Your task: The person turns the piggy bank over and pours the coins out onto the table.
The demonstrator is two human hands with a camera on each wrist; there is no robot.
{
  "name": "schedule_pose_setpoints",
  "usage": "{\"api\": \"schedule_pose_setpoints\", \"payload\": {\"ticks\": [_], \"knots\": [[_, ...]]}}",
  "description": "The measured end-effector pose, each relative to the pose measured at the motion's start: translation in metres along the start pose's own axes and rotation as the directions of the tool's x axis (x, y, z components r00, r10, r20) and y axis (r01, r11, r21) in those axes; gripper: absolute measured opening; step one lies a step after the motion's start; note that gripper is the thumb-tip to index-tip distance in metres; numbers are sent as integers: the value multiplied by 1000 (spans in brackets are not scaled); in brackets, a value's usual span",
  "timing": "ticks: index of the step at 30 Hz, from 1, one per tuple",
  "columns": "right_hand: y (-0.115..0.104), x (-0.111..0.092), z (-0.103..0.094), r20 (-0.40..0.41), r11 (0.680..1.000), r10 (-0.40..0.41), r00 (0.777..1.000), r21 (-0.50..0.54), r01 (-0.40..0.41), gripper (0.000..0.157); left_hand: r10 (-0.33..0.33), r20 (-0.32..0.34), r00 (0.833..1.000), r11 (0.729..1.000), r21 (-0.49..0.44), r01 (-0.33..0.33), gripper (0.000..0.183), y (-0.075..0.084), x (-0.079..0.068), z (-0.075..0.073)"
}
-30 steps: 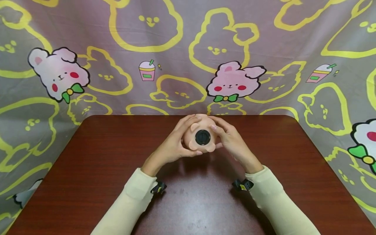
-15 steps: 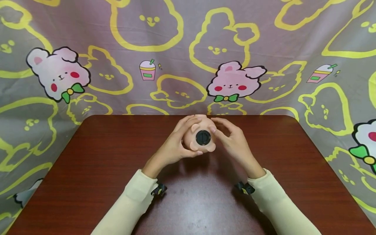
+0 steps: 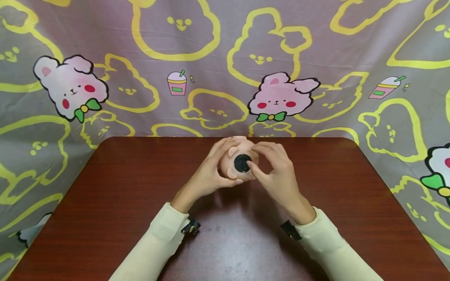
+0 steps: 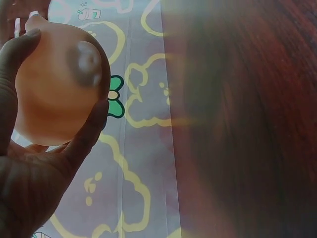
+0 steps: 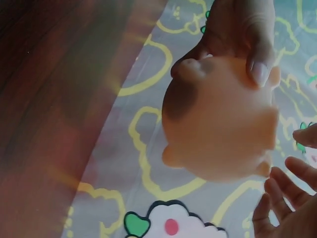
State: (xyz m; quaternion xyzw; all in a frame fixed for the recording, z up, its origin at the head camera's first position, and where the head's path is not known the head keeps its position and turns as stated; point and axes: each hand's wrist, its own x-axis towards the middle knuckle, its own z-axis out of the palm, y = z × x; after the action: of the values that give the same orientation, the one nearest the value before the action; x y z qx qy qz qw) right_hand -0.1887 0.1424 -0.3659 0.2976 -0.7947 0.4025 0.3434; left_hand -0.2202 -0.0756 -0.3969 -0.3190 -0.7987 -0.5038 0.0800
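My left hand [image 3: 205, 171] grips a pinkish piggy bank [image 3: 246, 144] from its left side, thumb below and fingers over the top. A round black stopper [image 3: 241, 163] with a raised bar across it faces me, among stubby feet. On my right hand [image 3: 281, 177], the thumb reaches the stopper's right edge while bent fingers lie at the bank's upper right. In the right wrist view those fingers [image 5: 277, 191] are spread and loosely bent beside the bank. The left wrist view shows the bank's rounded body [image 4: 59, 94] with a small raised snout and a dark shadow.
A dark red-brown wooden table [image 3: 140, 187] lies under both hands. Behind and beside it hangs a grey-pink curtain [image 3: 218, 70] printed with yellow outlines and rabbit faces. Each wrist bears a small black strapped device [image 3: 191, 227].
My right hand has pulled off the bank's side, and its thumb has come down to the stopper's right edge. My left hand and the bank stay nearly where they were.
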Motion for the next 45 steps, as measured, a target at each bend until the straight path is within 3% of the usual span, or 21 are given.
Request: {"api": "schedule_pose_setpoints", "payload": {"ticks": [5,13,22,31,38,45], "knots": [[-5,0,4,-16,986,-146,989,-79,144,25,-5,-6,1000,1000,-10,5,104,0,1,2],[-2,-3,16,23,970,-215,976,-110,217,21,-9,-17,1000,1000,-18,8,101,1,1,4],[0,-7,23,1,953,-251,968,-176,247,14,-19,-23,1000,999,-27,18,99,5,1,6],[-2,-8,28,-62,956,-229,971,-201,213,12,-13,-26,1000,1000,1,13,99,7,2,8],[-4,-7,27,-47,956,-225,973,-205,211,19,-10,-22,1000,1000,13,10,100,8,2,8],[-4,-7,26,-33,961,-219,975,-180,210,15,-7,-23,1000,1000,20,7,99,7,3,10]]}}
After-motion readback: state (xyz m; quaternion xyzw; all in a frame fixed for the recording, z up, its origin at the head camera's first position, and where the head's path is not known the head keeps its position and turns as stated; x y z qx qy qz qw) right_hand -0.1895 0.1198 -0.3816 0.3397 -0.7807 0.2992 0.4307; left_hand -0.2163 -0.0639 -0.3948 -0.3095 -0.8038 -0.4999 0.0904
